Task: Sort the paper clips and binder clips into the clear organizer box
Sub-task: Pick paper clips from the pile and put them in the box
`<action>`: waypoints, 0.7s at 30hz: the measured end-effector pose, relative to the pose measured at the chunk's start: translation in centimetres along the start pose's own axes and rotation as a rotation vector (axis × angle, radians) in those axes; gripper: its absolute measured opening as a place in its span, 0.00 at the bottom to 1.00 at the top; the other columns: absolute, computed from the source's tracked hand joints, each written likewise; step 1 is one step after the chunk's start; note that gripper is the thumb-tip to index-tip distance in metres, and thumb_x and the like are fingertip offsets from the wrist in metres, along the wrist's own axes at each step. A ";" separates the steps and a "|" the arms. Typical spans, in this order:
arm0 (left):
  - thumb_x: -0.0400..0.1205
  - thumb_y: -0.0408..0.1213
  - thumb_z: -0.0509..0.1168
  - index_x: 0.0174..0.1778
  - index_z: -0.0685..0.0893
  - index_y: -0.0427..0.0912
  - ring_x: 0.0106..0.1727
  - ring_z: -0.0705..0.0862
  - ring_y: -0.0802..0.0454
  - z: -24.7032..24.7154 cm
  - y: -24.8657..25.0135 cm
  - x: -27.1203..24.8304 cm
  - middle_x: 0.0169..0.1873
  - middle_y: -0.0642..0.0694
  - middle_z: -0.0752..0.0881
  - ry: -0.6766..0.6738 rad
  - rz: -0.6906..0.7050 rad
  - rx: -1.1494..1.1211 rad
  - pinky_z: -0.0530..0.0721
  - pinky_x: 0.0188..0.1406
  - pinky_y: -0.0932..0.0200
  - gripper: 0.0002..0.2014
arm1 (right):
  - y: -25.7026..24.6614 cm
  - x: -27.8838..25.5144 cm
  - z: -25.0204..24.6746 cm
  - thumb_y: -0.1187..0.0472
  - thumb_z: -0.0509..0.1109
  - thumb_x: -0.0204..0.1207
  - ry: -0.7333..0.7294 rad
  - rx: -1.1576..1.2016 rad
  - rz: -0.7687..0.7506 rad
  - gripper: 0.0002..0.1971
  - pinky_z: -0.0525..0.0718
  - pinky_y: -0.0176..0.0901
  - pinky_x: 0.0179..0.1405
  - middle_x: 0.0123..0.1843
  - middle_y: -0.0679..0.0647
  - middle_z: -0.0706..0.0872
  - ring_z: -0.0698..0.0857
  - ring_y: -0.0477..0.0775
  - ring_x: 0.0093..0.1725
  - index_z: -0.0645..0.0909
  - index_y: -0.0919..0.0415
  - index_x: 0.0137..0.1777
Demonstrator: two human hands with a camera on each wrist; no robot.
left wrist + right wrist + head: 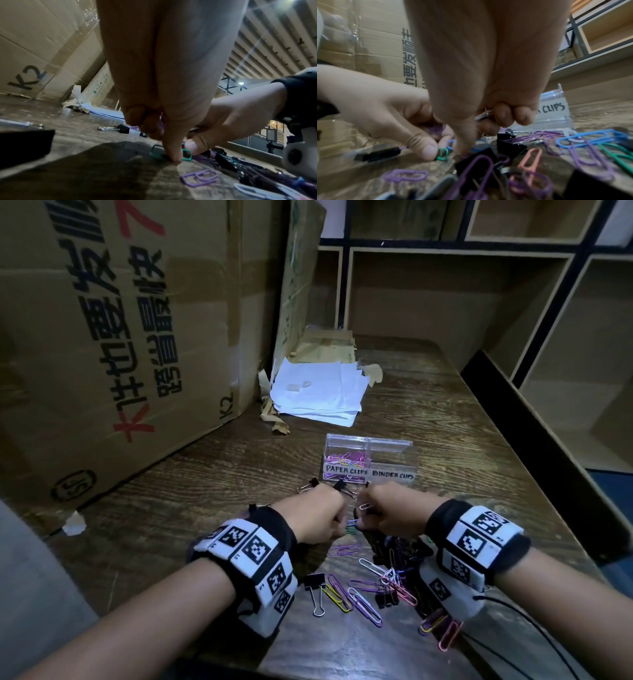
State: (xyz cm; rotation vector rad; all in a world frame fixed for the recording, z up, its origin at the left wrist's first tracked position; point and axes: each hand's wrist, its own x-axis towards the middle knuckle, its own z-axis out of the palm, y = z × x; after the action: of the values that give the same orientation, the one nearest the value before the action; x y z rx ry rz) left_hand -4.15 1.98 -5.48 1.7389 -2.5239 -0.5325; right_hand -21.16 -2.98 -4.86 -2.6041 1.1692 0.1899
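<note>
The clear organizer box (370,440) stands beyond both hands; its left half, labelled PAPER CLIPS, holds several coloured clips, and its right half is labelled BINDER CLIPS (556,108). My left hand (320,518) pinches a green paper clip (187,155) against the table and keeps purple clips (436,129) in its curled fingers. My right hand (387,513) sits beside it, fingers curled round a white paper clip (364,506), its thumb down in the pile (465,148). Mixed paper clips and black binder clips (394,570) lie between my wrists. One binder clip (315,582) lies apart.
A big cardboard box (120,337) walls off the left. A stack of white paper (318,392) lies behind the organizer. Two binder clips (310,486) sit just ahead of my left hand. Wooden shelves (479,302) stand at the back and right. A paper scrap (73,523) lies far left.
</note>
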 end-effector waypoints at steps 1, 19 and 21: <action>0.80 0.34 0.64 0.40 0.82 0.37 0.47 0.85 0.41 -0.1 0.2 0.1 0.44 0.40 0.86 -0.025 -0.004 0.024 0.85 0.49 0.47 0.06 | 0.1 0.0 0.0 0.49 0.68 0.79 -0.002 0.020 -0.005 0.10 0.79 0.46 0.44 0.43 0.53 0.81 0.80 0.55 0.44 0.75 0.54 0.43; 0.82 0.28 0.57 0.53 0.77 0.39 0.38 0.80 0.53 -8.1 -0.5 6.1 0.47 0.42 0.81 0.304 -0.204 -0.302 0.72 0.28 0.63 0.07 | 1.3 4.8 -7.2 0.66 0.66 0.77 0.222 0.226 0.137 0.23 0.81 0.47 0.64 0.66 0.56 0.84 0.83 0.55 0.63 0.77 0.58 0.73; 0.81 0.27 0.59 0.56 0.77 0.39 0.40 0.79 0.51 -7.7 -0.4 6.8 0.51 0.40 0.80 0.292 -0.195 -0.349 0.73 0.29 0.62 0.09 | 1.7 4.6 -7.0 0.68 0.66 0.74 0.275 0.264 0.113 0.24 0.83 0.51 0.64 0.65 0.55 0.84 0.83 0.55 0.62 0.78 0.56 0.71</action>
State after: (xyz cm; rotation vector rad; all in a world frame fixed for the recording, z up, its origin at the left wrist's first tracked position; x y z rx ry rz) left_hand -4.65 -6.34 0.56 1.7839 -1.9459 -0.6293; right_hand -19.35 -9.52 0.44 -2.3846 1.3307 -0.2916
